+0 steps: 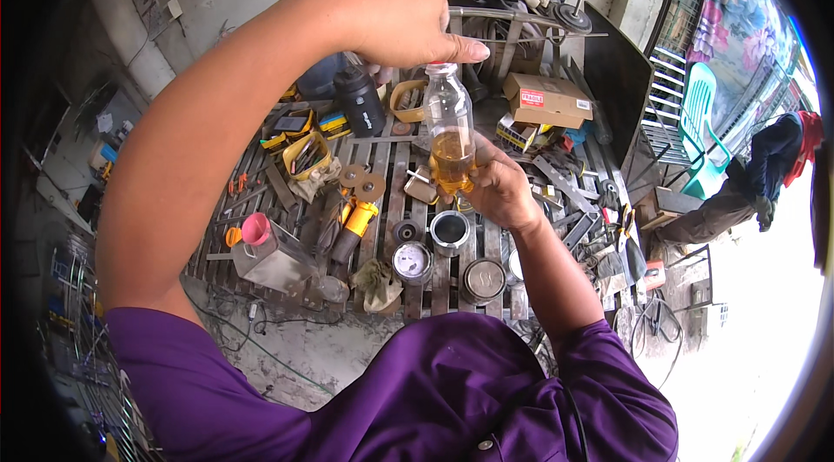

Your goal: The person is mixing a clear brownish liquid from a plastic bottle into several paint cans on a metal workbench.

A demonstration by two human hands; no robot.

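Observation:
A clear plastic bottle [449, 119] with amber liquid in its lower part stands upright in the air, above the slatted metal worktable. My right hand [501, 179] is closed around its lower side. At the bottle's top, my left hand [417, 23] bends over from above, fingers curled and thumb across the red cap [441, 68]. Most of the cap is hidden under that hand. Below the bottle stand an open can of dark liquid [450, 232], an open can with a pale, crusted top [412, 262] and a lidded round can [483, 280].
Left on the table [391, 288] are a rectangular metal can [274, 262] with a pink funnel [255, 228], an orange-and-black tool [354, 230] and a dark flask [359, 103]. A cardboard box [546, 101] sits at the back. A person [764, 166] bends down near a green chair [702, 127].

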